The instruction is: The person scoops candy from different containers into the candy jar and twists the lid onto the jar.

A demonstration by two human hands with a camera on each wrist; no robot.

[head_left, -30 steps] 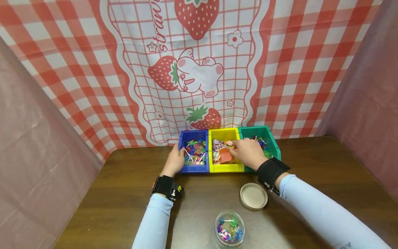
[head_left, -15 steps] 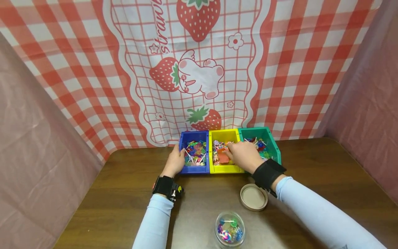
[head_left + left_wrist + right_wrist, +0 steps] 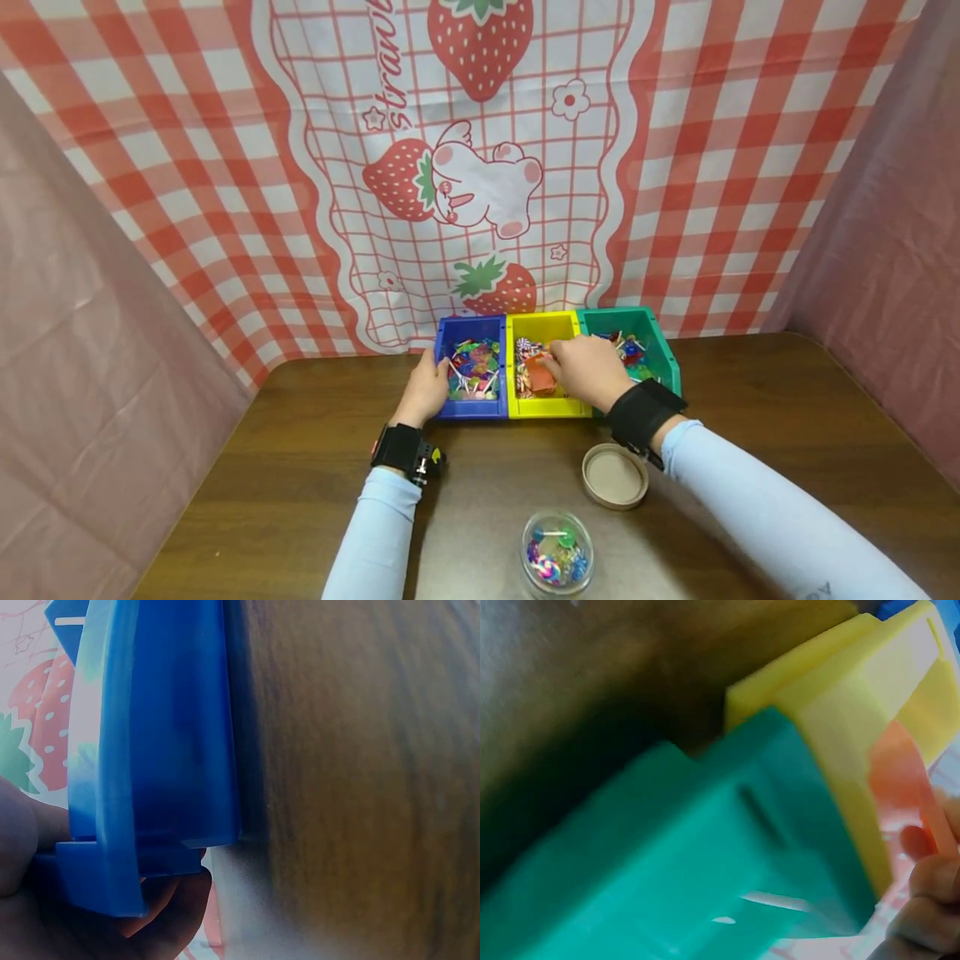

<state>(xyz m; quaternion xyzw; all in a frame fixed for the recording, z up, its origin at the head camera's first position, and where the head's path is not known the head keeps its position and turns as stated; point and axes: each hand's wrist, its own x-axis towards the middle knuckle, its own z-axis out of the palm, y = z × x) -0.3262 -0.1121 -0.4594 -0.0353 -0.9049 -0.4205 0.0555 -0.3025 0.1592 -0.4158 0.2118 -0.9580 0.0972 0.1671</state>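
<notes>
Your right hand (image 3: 592,367) pinches the orange scoop (image 3: 540,376), fingers clamped on its handle; its blade is at the yellow bin (image 3: 547,408), the middle one of three side by side, though you cannot tell whether it touches the sweets (image 3: 522,385) there. Your left hand (image 3: 422,390) grips the blue bin (image 3: 471,409) on the left, thumb and fingers clamped round its outer edge. The green bin (image 3: 672,371) stands on the right, partly hidden by your right hand. Nearer you on the worktop (image 3: 300,467), the jar (image 3: 558,588) holds mixed sweets, and the lid (image 3: 615,477) lies apart from it, up and to the right.
</notes>
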